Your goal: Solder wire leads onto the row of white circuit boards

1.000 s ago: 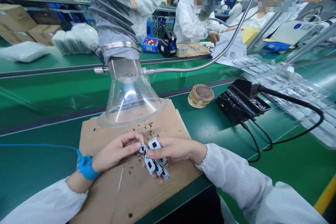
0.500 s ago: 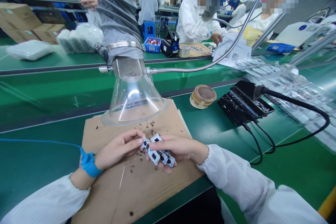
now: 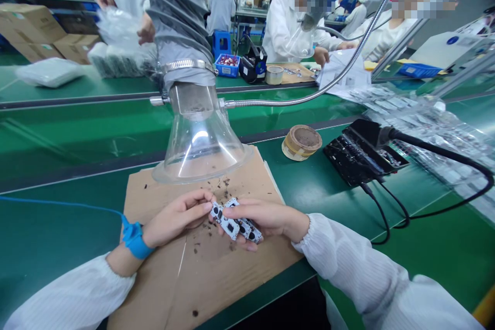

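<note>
Several small white circuit boards [image 3: 233, 229] with black round and square parts are held above a brown cardboard sheet [image 3: 162, 273]. My right hand [image 3: 266, 219] is closed around the stack, thumb on top and fingers beneath. From the other side, my left hand [image 3: 183, 216] pinches the upper left end of the front board between thumb and fingertips. A blue wrist strap [image 3: 136, 241] with a cord circles my left wrist. Dark crumbs lie on the cardboard around the boards. Fingers under the stack are partly hidden.
A clear fume hood [image 3: 203, 149] hangs just beyond my hands. To the right stand a tape roll [image 3: 301, 143] and a black box [image 3: 358, 154] with cables. Bagged parts [image 3: 444, 134] lie farther right. Across the green bench, a person in white [image 3: 280, 18] handles paper sheets [image 3: 342, 75].
The front board has turned slightly across the stack in my hands. Both hands keep nearly the same place. Across the bench, a person's hands have lowered onto plastic bags.
</note>
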Tool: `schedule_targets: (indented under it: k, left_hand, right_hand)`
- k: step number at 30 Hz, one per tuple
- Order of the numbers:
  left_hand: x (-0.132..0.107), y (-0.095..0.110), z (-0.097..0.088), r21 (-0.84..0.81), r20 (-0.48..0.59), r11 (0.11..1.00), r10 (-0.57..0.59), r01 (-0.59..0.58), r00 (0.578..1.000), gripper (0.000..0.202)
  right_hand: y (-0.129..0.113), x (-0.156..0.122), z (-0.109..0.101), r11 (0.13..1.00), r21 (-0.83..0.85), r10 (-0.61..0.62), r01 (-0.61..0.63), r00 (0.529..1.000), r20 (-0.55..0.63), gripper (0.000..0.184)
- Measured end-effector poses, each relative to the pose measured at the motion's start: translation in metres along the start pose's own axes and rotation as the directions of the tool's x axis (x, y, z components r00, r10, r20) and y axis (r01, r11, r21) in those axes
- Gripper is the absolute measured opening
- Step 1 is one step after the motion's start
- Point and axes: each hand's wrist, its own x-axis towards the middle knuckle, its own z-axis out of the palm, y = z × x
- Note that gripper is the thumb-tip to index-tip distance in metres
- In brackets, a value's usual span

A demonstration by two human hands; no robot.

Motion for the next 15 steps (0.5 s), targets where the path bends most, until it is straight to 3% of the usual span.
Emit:
schedule_targets:
  k: [8,11,13,15]
  left_hand:
    - [0.000,0.003,0.001,-0.002,-0.022,1.000,-0.012,0.012,1.000,0.043]
    - [-0.005,-0.001,-0.002,0.042,-0.042,0.999,-0.010,0.012,0.999,0.041]
    - [-0.010,-0.008,-0.007,0.105,-0.111,0.993,-0.047,0.059,0.993,0.044]
    - [-0.013,-0.016,-0.016,0.143,-0.249,0.979,-0.103,0.142,0.963,0.050]
  right_hand:
    - [0.000,0.001,-0.002,1.000,0.012,-0.004,0.004,1.000,0.017,0.061]
    - [0.004,0.004,-0.001,0.996,0.072,-0.059,0.059,0.998,0.005,0.056]
    - [0.005,0.008,0.000,0.983,0.141,-0.122,0.116,0.992,0.037,0.049]
    - [0.005,0.011,-0.001,0.966,0.220,-0.162,0.138,0.982,0.096,0.036]
